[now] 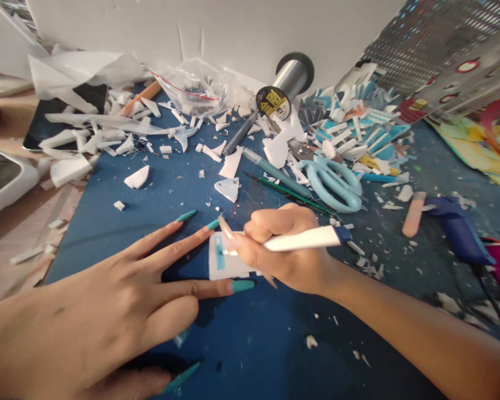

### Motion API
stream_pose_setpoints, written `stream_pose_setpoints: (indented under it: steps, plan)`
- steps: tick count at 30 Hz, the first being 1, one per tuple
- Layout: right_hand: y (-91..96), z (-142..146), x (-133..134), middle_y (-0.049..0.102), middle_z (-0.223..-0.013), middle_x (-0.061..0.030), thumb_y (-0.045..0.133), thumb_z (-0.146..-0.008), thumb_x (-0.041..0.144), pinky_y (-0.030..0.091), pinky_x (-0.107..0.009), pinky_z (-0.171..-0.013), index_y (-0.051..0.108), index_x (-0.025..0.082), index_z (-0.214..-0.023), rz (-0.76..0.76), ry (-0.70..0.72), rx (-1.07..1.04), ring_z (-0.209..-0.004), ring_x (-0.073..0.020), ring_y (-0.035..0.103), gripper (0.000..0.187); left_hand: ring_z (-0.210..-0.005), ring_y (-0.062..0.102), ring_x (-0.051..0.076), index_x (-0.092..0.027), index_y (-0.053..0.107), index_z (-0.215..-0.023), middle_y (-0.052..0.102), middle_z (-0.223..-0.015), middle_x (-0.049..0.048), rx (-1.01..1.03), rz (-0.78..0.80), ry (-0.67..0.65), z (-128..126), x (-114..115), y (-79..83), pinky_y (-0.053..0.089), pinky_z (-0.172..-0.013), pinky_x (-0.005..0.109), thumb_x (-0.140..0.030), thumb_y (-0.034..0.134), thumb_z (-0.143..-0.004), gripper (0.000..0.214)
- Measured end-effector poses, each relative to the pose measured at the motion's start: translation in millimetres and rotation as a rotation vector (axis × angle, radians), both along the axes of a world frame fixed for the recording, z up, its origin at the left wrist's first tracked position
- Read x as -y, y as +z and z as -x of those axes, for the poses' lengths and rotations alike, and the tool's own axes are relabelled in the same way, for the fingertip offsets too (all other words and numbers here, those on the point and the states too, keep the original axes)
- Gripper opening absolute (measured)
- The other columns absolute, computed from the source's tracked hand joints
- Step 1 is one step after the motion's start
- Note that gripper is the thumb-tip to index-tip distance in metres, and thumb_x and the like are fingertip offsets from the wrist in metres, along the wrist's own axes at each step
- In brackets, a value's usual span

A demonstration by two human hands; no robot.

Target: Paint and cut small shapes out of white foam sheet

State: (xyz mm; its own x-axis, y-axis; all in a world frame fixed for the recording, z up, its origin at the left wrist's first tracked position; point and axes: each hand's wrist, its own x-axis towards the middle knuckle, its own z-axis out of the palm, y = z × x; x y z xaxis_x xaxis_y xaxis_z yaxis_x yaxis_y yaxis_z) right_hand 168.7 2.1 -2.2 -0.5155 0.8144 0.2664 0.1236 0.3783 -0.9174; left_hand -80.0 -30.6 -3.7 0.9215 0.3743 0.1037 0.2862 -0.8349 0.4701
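My left hand (137, 300) lies spread on the blue mat, its long teal nails pointing right. Two of its fingers border a small white flat piece (214, 266) with a light-blue strip on it, one along the upper edge and one along the lower. Closed over the right part of that piece is my right hand (291, 255), gripping a slim white-handled tool (304, 239) with a dark blue end. The tool's working tip is hidden behind my fingers, so its exact kind cannot be made out.
Light-blue scissors (335, 183), a grey-blue pen-like tool (275, 172) and a wire spool (294, 78) lie beyond my hands. White and blue scraps (358, 128) heap at the back right. A dark blue glue gun (458, 228) rests on the right; a clear bag (191, 89) lies behind.
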Motion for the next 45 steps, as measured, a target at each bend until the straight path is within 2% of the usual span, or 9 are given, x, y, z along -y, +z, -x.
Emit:
stream_pose_setpoints:
  steps: [3, 6, 8, 24, 29, 33, 36, 40, 45]
  plan:
    - [-0.6, -0.3, -0.5, 0.021, -0.054, 0.0093, 0.062, -0.083, 0.008, 0.015, -0.019, -0.04, 0.021, 0.021, -0.058, -0.012, -0.05, -0.006, -0.047, -0.0024, 0.018, 0.049, -0.157, 0.01, 0.028, -0.028, 0.056, -0.11, 0.062, -0.144, -0.0035, -0.028, -0.032, -0.069, -0.5, 0.0, -0.2, 0.002, -0.13, 0.049, -0.034, 0.058, -0.081, 0.029]
    - [-1.3, -0.1, -0.9, 0.019, -0.054, 0.0095, 0.064, -0.082, 0.009, 0.014, -0.019, -0.038, 0.021, 0.02, -0.057, 0.012, 0.029, -0.004, -0.046, -0.0024, 0.016, 0.052, -0.158, 0.007, 0.027, -0.028, 0.055, -0.112, 0.06, -0.145, -0.0054, -0.03, -0.065, -0.037, -2.3, 2.6, -1.7, -0.001, -0.129, 0.049, -0.034, 0.056, -0.081, 0.032]
    - [-1.8, 0.5, -0.6, 0.021, -0.053, 0.0098, 0.065, -0.084, 0.01, 0.016, -0.019, -0.039, 0.024, 0.02, -0.058, 0.014, -0.016, -0.007, -0.047, -0.0025, 0.018, 0.05, -0.158, 0.004, 0.027, -0.028, 0.053, -0.111, 0.059, -0.146, -0.0063, -0.018, -0.072, -0.016, -3.8, 5.5, -3.5, -0.004, -0.128, 0.048, -0.031, 0.054, -0.079, 0.032]
    - [-4.7, 1.1, 1.1, 0.027, -0.051, 0.0095, 0.063, -0.089, 0.015, 0.025, -0.018, -0.043, 0.025, 0.021, -0.058, -0.014, -0.102, -0.009, -0.047, -0.0033, 0.028, 0.049, -0.157, 0.011, 0.025, -0.028, 0.051, -0.105, 0.066, -0.139, -0.0028, 0.005, -0.054, 0.03, -5.4, 9.0, -2.9, 0.001, -0.13, 0.048, -0.028, 0.057, -0.074, 0.032]
    - [-0.7, 1.2, -1.1, 0.022, -0.053, 0.009, 0.059, -0.086, 0.011, 0.02, -0.019, -0.041, 0.022, 0.021, -0.058, -0.027, -0.065, 0.006, -0.047, -0.0034, 0.022, 0.048, -0.157, 0.008, 0.029, -0.026, 0.055, -0.106, 0.055, -0.151, -0.0037, -0.03, -0.038, -0.056, -0.4, 1.3, -0.6, 0.002, -0.129, 0.053, -0.03, 0.059, -0.08, 0.027]
    - [1.2, 0.9, -2.0, 0.02, -0.053, 0.0093, 0.058, -0.083, 0.01, 0.016, -0.019, -0.039, 0.02, 0.022, -0.058, -0.031, -0.003, 0.024, -0.046, -0.0029, 0.018, 0.048, -0.157, 0.002, 0.03, -0.026, 0.058, -0.11, 0.043, -0.159, -0.0093, -0.041, -0.054, -0.097, 1.4, -2.7, 0.1, -0.004, -0.129, 0.048, -0.034, 0.057, -0.086, 0.026]
    - [0.7, 1.2, -1.4, 0.021, -0.053, 0.0096, 0.059, -0.085, 0.009, 0.017, -0.019, -0.04, 0.022, 0.021, -0.058, -0.046, -0.069, 0.001, -0.046, -0.0027, 0.019, 0.047, -0.156, 0.0, 0.031, -0.026, 0.058, -0.11, 0.044, -0.158, -0.009, -0.056, -0.052, -0.087, 0.7, -1.8, 0.3, -0.001, -0.129, 0.052, -0.033, 0.059, -0.085, 0.026]
    - [1.4, 0.6, -1.5, 0.019, -0.053, 0.0095, 0.06, -0.081, 0.007, 0.015, -0.019, -0.039, 0.019, 0.021, -0.057, -0.012, 0.066, -0.02, -0.045, -0.0023, 0.017, 0.05, -0.156, 0.005, 0.032, -0.026, 0.058, -0.111, 0.05, -0.154, -0.0029, -0.073, -0.044, -0.107, 1.4, -0.6, 0.3, 0.002, -0.128, 0.057, -0.035, 0.059, -0.085, 0.027]
    - [2.7, -0.7, -2.6, 0.022, -0.051, 0.0098, 0.062, -0.08, 0.009, 0.018, -0.019, -0.04, 0.022, 0.022, -0.057, 0.022, 0.003, 0.004, -0.045, -0.0032, 0.02, 0.048, -0.157, 0.01, 0.028, -0.028, 0.058, -0.107, 0.054, -0.152, -0.0037, -0.011, 0.0, -0.034, 2.1, -1.0, -2.6, 0.0, -0.13, 0.051, -0.034, 0.062, -0.083, 0.025]
